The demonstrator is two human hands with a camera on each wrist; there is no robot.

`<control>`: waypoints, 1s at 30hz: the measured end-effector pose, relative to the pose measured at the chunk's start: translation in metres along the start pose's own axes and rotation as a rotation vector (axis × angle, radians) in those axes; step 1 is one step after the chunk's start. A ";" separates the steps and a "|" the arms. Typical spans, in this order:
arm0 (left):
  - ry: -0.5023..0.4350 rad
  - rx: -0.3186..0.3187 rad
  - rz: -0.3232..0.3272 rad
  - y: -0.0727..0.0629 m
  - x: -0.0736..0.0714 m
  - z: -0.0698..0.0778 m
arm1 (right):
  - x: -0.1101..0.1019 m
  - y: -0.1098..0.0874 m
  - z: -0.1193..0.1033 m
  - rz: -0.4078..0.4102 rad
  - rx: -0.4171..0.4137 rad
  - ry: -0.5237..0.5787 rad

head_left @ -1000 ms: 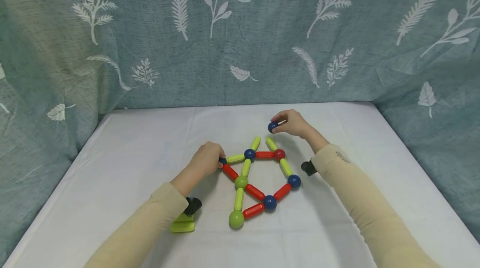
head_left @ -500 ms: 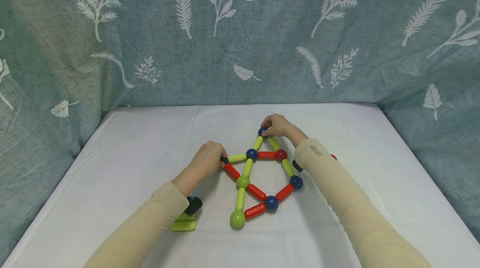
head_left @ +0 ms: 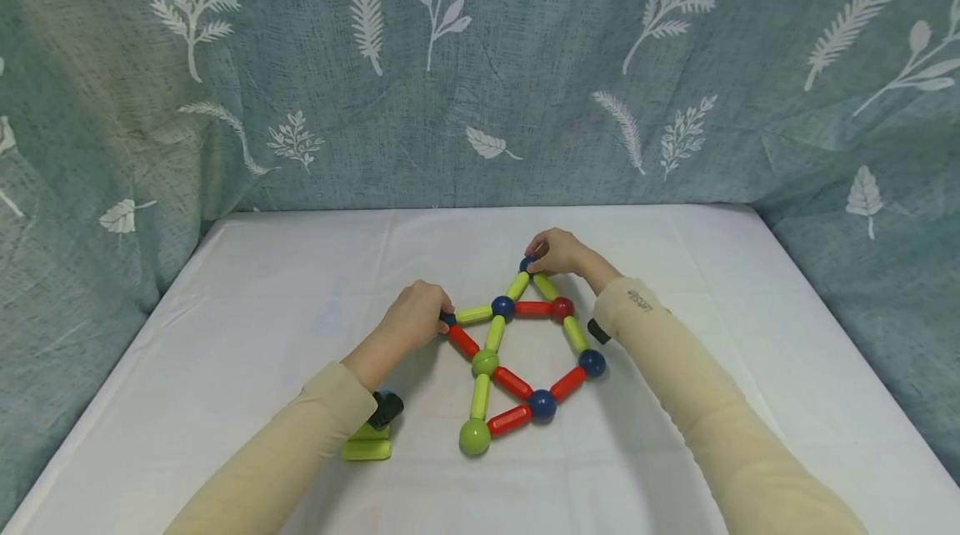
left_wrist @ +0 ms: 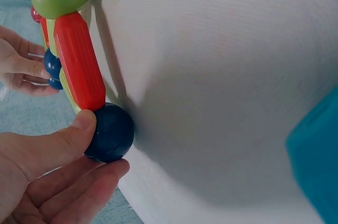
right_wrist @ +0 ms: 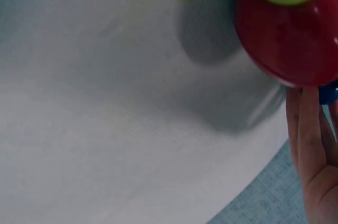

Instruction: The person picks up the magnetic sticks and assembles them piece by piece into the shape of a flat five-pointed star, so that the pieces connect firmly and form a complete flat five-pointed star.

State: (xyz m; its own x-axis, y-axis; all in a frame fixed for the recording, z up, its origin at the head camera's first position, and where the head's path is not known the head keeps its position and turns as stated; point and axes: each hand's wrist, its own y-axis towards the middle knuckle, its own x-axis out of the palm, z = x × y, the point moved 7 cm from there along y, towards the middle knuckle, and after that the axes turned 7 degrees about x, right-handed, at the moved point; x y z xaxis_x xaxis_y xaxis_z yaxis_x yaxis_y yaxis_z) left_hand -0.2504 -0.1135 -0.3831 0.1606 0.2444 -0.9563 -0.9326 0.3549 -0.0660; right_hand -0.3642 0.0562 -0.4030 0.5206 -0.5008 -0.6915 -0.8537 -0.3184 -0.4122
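Observation:
A flat frame of magnetic rods and balls lies in the middle of the table. At its left corner my left hand [head_left: 414, 315] pinches a blue ball [left_wrist: 110, 133] between thumb and fingers; a red rod [left_wrist: 79, 60] runs from this ball to a green ball [head_left: 485, 362]. At the far tip my right hand [head_left: 561, 253] pinches another blue ball [head_left: 527, 265], right at the ends of two light-green rods [head_left: 547, 287]. Below these rods sit a blue ball [head_left: 503, 307] and a red ball [head_left: 562, 307], joined by a red rod [head_left: 533, 307].
Loose light-green pieces [head_left: 366, 450] lie beside my left wrist, partly under its black camera [head_left: 387, 410]. A teal object [left_wrist: 316, 155] shows at the right of the left wrist view. The nearest corner of the frame is a large green ball [head_left: 475, 437]. A patterned curtain [head_left: 480, 85] hangs behind the white table.
My right hand has moved left and slightly down, bringing its blue ball to the tips of the two far green rods. The left hand keeps its grip on the left corner ball.

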 end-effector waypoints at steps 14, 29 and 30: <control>0.014 0.033 0.006 0.000 0.001 0.000 | -0.007 -0.036 0.007 0.037 -0.129 0.000; -0.002 0.032 0.006 -0.003 0.001 -0.001 | 0.023 -0.131 0.074 0.071 -0.119 0.110; 0.001 0.034 0.008 -0.003 0.001 -0.001 | 0.025 -0.131 0.076 0.075 -0.110 0.119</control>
State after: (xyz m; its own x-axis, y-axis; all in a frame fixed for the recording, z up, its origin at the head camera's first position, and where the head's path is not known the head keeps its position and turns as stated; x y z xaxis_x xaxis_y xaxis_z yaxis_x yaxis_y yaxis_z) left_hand -0.2480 -0.1148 -0.3838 0.1527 0.2466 -0.9570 -0.9222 0.3837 -0.0483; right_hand -0.2399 0.1464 -0.4111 0.4591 -0.6164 -0.6397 -0.8869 -0.3596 -0.2900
